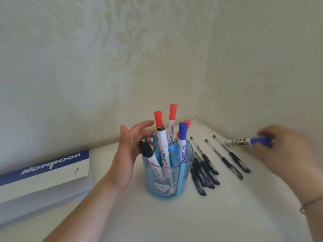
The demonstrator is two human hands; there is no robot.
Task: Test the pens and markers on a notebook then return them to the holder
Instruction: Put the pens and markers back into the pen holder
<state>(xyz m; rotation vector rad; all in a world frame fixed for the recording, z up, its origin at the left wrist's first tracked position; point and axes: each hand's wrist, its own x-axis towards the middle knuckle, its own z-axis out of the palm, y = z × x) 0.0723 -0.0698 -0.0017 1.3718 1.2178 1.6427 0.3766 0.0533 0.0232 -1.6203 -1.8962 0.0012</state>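
- A round pen holder (167, 180) of translucent blue plastic stands on a smooth, pale table (174, 220), set in the corner of a room.
- Opaque blue dividers split the holder into compartments; a small cartoon face is printed on its front wall.
- Whiteboard markers stand in it, slim white cylinders with coloured caps: two black-capped markers (161, 145) lean in the front-left compartment, a blue-capped marker (181, 142) printed "WHITEBOARD" stands on the right, and red-capped markers (172, 117) rise at the back.
- The left hand (125, 154) is beside the holder's left wall, palm towards it, fingers spread and gently curved near the rim. Whether the fingertips touch the plastic is unclear; it grips nothing.
- The right hand (283, 154), blurred, is well to the right of the holder, its fingers curled around the blue cap end of another white marker (244, 142), which lies nearly level and points left.
- A thin bracelet (311, 203) circles the right wrist.
- Black gel pens (204, 172) with clear barrels and dark rubber grips lie on the table just right of the holder, some bunched together, three fanned apart.
- A thick notebook (43, 179), closed, lies flat to the left; its cover is blue and white with "Notebook" in white letters.
- The walls (122, 58) carry cream wallpaper with a faint damask pattern.
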